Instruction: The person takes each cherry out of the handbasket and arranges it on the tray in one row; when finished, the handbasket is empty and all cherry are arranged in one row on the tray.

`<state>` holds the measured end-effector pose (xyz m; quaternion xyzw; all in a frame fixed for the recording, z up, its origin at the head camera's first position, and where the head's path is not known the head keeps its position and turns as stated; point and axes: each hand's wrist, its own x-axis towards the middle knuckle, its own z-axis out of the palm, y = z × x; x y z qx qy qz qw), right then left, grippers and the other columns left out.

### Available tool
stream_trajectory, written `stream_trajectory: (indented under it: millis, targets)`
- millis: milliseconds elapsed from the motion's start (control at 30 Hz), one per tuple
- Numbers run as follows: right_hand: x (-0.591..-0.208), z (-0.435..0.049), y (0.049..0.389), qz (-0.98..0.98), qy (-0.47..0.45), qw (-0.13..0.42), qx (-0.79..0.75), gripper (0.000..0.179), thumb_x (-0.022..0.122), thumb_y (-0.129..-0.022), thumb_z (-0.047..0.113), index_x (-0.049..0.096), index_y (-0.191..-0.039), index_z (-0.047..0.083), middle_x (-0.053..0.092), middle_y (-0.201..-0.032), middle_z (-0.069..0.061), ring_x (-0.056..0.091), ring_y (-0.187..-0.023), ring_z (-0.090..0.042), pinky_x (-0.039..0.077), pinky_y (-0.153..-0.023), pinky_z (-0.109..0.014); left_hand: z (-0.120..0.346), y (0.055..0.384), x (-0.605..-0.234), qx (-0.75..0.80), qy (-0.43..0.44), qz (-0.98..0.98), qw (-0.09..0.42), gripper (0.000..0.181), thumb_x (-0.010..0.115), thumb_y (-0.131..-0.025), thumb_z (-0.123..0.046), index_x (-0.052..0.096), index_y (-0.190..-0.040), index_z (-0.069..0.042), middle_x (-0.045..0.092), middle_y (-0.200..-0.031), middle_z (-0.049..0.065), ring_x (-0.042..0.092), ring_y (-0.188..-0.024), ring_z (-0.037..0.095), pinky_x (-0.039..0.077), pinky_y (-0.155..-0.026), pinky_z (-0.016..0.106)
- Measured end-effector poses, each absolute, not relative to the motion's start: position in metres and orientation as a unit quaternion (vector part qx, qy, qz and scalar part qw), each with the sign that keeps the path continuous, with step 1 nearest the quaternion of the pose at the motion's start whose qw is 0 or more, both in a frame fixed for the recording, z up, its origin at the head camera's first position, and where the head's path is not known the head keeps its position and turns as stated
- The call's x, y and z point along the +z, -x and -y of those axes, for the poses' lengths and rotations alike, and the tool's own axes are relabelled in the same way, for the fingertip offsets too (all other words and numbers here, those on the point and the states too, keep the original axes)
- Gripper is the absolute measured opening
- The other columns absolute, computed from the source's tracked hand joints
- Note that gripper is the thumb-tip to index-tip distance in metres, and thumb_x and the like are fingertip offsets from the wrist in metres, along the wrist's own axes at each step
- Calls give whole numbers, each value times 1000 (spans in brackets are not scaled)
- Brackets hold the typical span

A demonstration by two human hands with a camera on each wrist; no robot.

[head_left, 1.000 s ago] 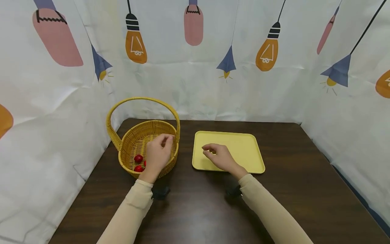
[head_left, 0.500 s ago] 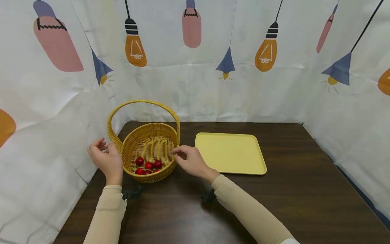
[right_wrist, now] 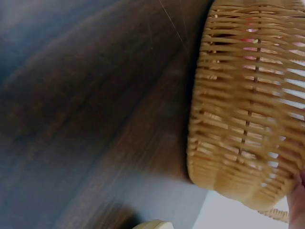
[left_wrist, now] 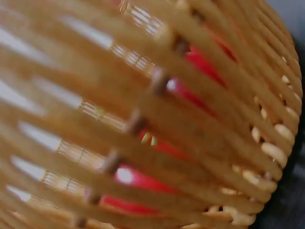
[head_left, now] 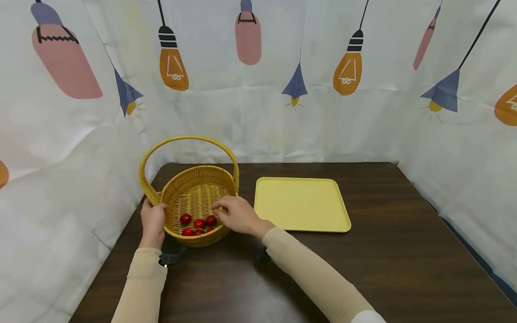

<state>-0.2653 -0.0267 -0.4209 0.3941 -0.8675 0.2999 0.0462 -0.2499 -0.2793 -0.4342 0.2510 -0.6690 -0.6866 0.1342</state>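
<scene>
A yellow wicker basket [head_left: 202, 188] with a tall arched handle stands at the table's left. Several red cherries [head_left: 199, 223] lie on the near part of its floor; bits of red also show through the weave in both wrist views. My left hand [head_left: 152, 222] holds the basket's left side by the handle's foot, thumb at the rim, other fingers partly hidden. Over the right rim reaches my right hand [head_left: 239, 215], its bent fingers inside the basket near the cherries. A gap shows between its thumb and forefinger, with nothing visible in it.
A flat yellow tray [head_left: 303, 204] lies right of the basket, beyond my right forearm. Dark brown wood forms the table top [head_left: 387, 251]. White cloth [head_left: 258, 121] printed with lamps hangs behind and on both sides.
My left hand swung from over the basket out to its left, then onto its left side. My right hand moved left from above the tray to the basket's right rim. The cherries came into view.
</scene>
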Motion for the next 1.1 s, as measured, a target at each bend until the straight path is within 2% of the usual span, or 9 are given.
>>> stream_trajectory:
  millis: [167,300,400,567,700,833,1000,1100]
  targets:
    - [-418,32,278,883,-393,47,252,25,58,-97,20,70,-119,17,69,-115,7,64,-102,-9,51,-80,-22,270,256,-434,-704,-249,648,151,41,43,-95,-2,41,-134,-15,38,-145,12,43,-126,28,36,-104,42]
    - [-415,41,283,900,-378,16,215,27,62,-94,21,70,-120,21,70,-112,8,65,-96,-9,51,-69,-22,269,260,-436,-701,-250,649,155,38,45,-91,1,45,-125,-14,40,-142,12,45,-120,26,39,-98,40]
    - [-415,49,283,912,-368,-20,179,29,65,-93,25,69,-121,23,69,-111,9,64,-94,-8,50,-67,-24,272,259,-440,-686,-266,659,158,34,47,-89,1,47,-119,-13,42,-138,11,45,-113,23,40,-92,39]
    - [-413,59,283,920,-361,-89,122,35,67,-90,37,67,-124,29,67,-112,12,62,-98,-9,50,-73,-28,272,262,-444,-673,-275,665,169,32,48,-86,3,50,-116,-11,44,-133,10,46,-108,23,41,-87,40]
    - [-411,62,287,930,-329,-120,108,36,67,-89,28,67,-124,31,65,-116,11,59,-104,-10,50,-72,-30,269,269,-443,-665,-261,676,181,33,49,-85,3,53,-116,-8,47,-129,10,47,-105,24,41,-83,38]
    - [-411,63,290,931,-315,-143,120,38,64,-88,15,68,-123,28,65,-119,8,58,-100,-10,49,-67,-28,268,272,-444,-656,-262,683,185,33,49,-85,3,53,-116,-7,47,-127,10,47,-103,24,40,-81,38]
    - [-412,65,291,928,-312,-150,135,35,65,-86,12,71,-118,25,67,-114,9,57,-95,-7,50,-72,-26,269,272,-445,-650,-261,689,185,33,49,-85,2,53,-117,-7,48,-129,12,47,-105,25,41,-82,40]
    - [-413,63,290,925,-324,-131,151,33,65,-88,14,71,-119,22,68,-111,7,57,-91,-9,50,-72,-26,270,271,-445,-650,-259,691,184,33,48,-85,2,52,-116,-7,47,-129,13,47,-105,26,41,-82,40]
